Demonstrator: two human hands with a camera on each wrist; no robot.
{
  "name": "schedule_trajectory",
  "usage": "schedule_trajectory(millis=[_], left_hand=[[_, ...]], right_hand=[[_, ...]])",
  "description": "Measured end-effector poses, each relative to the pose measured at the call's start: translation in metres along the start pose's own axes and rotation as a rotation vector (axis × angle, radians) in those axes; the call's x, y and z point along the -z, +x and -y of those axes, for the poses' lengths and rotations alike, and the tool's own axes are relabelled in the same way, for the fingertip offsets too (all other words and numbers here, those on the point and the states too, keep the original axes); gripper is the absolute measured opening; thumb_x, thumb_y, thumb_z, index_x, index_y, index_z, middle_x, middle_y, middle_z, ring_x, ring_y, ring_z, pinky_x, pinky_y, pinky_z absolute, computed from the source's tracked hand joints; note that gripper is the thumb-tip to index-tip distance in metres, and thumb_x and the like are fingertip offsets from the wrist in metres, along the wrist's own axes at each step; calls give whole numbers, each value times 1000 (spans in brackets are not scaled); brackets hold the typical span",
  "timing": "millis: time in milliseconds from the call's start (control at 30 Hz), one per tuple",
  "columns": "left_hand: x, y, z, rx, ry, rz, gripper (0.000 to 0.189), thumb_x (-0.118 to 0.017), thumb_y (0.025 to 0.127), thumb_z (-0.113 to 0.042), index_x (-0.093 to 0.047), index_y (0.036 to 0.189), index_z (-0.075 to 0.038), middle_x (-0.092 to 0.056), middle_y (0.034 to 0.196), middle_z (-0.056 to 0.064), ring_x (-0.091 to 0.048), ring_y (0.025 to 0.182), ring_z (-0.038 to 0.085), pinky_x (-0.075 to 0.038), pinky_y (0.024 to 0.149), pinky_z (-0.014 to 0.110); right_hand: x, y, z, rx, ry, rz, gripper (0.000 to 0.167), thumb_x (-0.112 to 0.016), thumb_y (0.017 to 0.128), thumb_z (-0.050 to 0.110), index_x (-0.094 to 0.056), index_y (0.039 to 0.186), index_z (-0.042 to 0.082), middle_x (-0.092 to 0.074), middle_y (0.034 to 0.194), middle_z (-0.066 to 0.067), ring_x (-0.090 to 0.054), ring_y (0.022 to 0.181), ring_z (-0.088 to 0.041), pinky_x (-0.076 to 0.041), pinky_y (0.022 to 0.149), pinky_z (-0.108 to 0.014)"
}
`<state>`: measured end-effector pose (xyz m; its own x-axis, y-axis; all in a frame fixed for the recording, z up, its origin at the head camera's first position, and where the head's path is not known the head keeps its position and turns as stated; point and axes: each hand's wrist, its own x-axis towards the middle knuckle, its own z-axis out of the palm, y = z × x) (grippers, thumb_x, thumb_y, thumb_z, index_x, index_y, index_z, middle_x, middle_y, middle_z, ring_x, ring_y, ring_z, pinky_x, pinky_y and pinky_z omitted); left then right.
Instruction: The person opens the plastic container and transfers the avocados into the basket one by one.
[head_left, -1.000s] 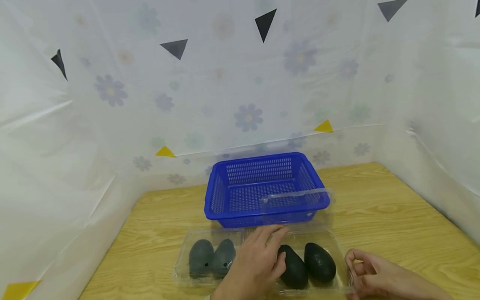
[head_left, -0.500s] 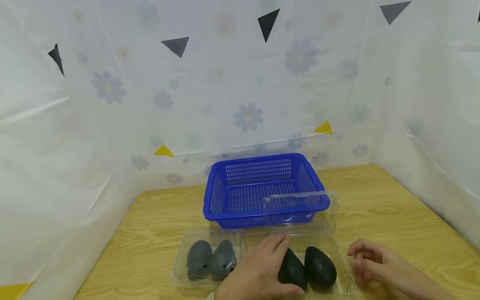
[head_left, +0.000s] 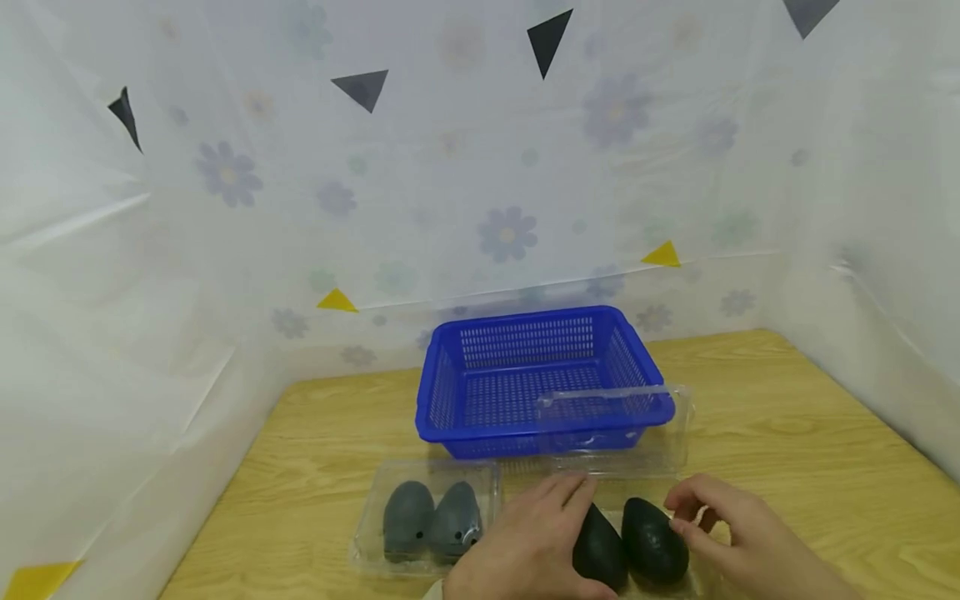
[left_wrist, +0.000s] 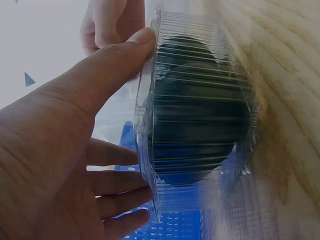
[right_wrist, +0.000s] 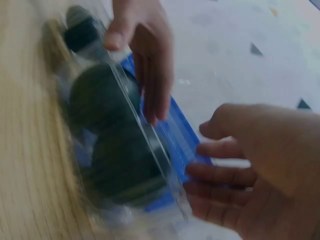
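While the head camera is looking down on the bench (head_left: 337, 433): an open clear box (head_left: 618, 493) is lying before the blue basket (head_left: 480, 433), its raised lid (head_left: 678, 442) overlapping the basket's near side in view.
Dark pieces (head_left: 655, 542): two egg-shaped ones are sitting side by side inside that box; a second clear box (head_left: 362, 550) is standing to the left.
Head, left hand (head_left: 528, 533): spread wide, it is covering the open box's left end.
Head, right hand (head_left: 738, 533): loosely bent, it is hovering beside the right-hand piece, gripping nothing.
Left wrist: the thumb tip is touching the near rim, the fingers spreading toward the basket side.
Right wrist, blurred: the right hand is standing half wide by the rim; contact is staying unclear.
Box, step: the left hand is seemingly steadying it.
Box, next move: probably calling for the right hand to settle at the right-hand end.
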<state>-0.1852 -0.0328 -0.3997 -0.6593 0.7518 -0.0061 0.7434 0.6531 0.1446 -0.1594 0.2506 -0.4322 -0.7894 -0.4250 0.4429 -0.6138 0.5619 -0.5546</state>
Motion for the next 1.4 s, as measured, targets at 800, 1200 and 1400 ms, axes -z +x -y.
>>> schedule_trajectory(millis=[800, 1200, 1400], left_hand=[[0, -2, -5, 14, -20, -45, 100, -57, 79, -79, -34, 155, -18, -41, 156, -3, -42, 142, 13, -46, 110, 33], [-1, -1, -7, 0, -11, -71, 101, -57, 79, -80, -35, 154, -16, -43, 153, -3, -44, 140, 13, -46, 110, 32], [-2, -1, -6, 10, -22, -58, 101, -57, 78, -80, -34, 155, -17, -42, 154, -3, -43, 141, 13, -46, 110, 33]], right_hand=[[-30, 24, 41, -311, -415, 303, 62, -80, 77, 44, -60, 123, 8, -63, 104, -3, -61, 80, -12, -52, 62, -32], [-21, 18, 41, -229, -431, 276, 62, -82, 75, 42, -62, 124, 9, -63, 109, -2, -62, 82, -12, -51, 60, -28], [-12, 18, 42, -178, -413, 247, 56, -81, 77, 38, -60, 124, 15, -61, 108, 3, -58, 79, -5, -47, 58, -24]])
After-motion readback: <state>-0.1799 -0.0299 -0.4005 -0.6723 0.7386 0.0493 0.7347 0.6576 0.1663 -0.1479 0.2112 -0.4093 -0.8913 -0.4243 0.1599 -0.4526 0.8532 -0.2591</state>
